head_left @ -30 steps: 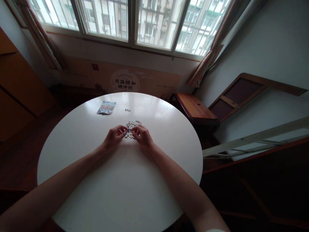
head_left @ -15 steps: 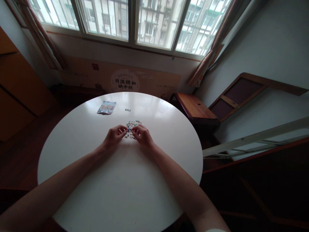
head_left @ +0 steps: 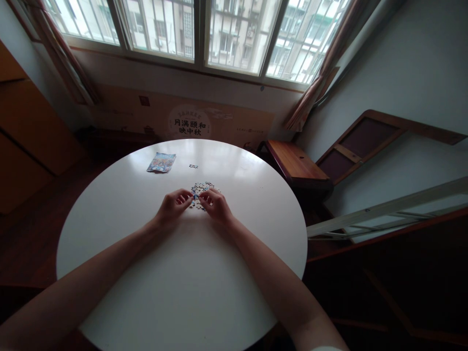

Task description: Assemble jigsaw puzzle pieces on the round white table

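Grey daylight is coming through barred windows [head_left: 157, 29], well beyond the fingers, and glaring off the far part of a round white table [head_left: 175, 292]. Left hand [head_left: 175, 202] and right hand [head_left: 216, 202] are facing each other, thumbs and forefingers pinching a small blue piece [head_left: 196, 197] between them. Whether it is one piece or two being joined, cannot tell at this size. Loose puzzle pieces [head_left: 202, 187] are lying in a heap just under and beyond the fingertips. Straight past them, a small joined strip [head_left: 193, 166] is lying apart from the heap; beyond and to the left of the fingers, a printed packet [head_left: 161, 163] is resting flat.

Risks, as I am judging them: the grip is relying on fingertips alone, so uneven pressure could flip the blue piece down into the heap, where it would be hard to pick out again. Forcing a poor fit could bend a tab. Wrists are hanging close to the near edge of the heap; a careless sweep could scatter pieces sideways.
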The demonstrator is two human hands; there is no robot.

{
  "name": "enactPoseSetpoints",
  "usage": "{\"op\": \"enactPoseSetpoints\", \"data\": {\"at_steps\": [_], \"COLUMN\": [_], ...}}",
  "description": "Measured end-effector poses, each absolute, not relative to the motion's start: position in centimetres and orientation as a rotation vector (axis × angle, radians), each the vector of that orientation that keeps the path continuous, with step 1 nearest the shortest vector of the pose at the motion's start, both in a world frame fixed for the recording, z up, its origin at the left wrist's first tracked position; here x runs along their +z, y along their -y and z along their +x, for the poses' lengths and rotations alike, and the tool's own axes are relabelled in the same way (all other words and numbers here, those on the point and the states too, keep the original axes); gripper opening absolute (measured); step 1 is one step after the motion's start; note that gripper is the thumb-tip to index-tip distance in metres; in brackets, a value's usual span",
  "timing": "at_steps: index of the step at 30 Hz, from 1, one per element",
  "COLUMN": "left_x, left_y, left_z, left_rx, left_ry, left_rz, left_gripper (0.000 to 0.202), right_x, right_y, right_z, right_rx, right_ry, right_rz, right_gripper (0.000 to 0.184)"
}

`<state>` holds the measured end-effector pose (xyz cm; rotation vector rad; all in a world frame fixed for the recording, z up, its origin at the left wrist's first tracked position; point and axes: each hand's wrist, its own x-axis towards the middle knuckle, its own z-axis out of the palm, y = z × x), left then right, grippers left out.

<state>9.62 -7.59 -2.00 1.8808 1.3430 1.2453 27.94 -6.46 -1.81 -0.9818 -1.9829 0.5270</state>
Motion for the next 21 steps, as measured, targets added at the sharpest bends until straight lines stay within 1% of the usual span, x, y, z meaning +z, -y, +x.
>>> {"op": "enactPoseSetpoints", "data": {"at_steps": [21], "left_x": [-1.68], "left_y": [7.71], "left_z": [9.69], "left_rx": [1.247], "left_ry": [-1.342], "left_rz": [1.898], "left_gripper": [0.027], "right_x": [-2.06], "right_y": [6.32], "right_z": [27.97], "right_rx": [0.525], "right_ry": [1.987], "right_rz": [-0.971], "right_gripper": [0.011]}}
